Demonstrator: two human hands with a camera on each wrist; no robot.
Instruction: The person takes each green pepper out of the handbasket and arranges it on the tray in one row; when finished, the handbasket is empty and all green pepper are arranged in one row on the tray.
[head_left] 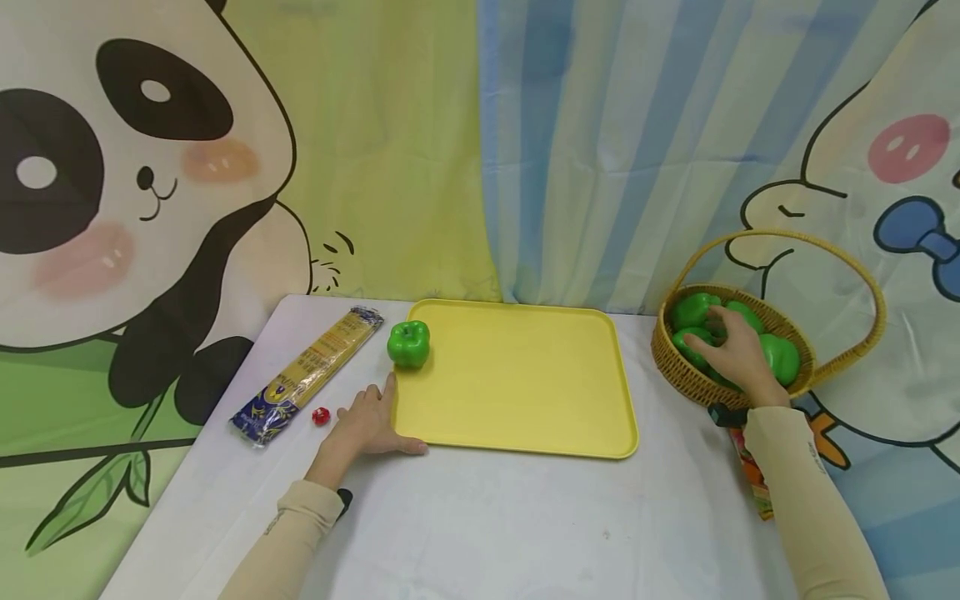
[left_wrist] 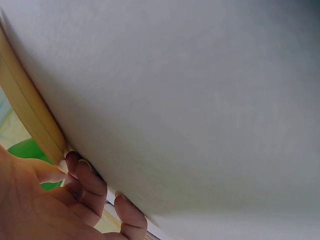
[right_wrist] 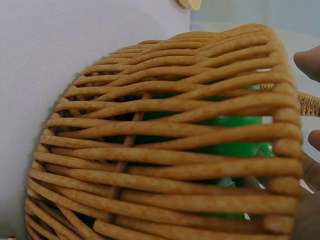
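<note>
The left hand (head_left: 370, 423) rests at the near left corner of a yellow tray (head_left: 517, 379), one finger along its left edge and the thumb along the front. In the left wrist view, other bent fingers (left_wrist: 92, 187) lie by the tray's rim (left_wrist: 31, 107). On the tray's left side sits a green bell pepper (head_left: 408, 343). Over a wicker basket (head_left: 678, 375) at the right, the right hand (head_left: 738, 354) reaches in among several green bell peppers (head_left: 780, 358), its fingers spread apart. The basket wall (right_wrist: 165, 135) hides much of that hand in the right wrist view.
A long blue and gold plastic packet (head_left: 307, 375) lies left of the tray, with a small red item (head_left: 321, 416) beside it. Partly under the right forearm is a red and green packet (head_left: 753, 475). The basket's tall handle (head_left: 862, 275) arches over its right side.
</note>
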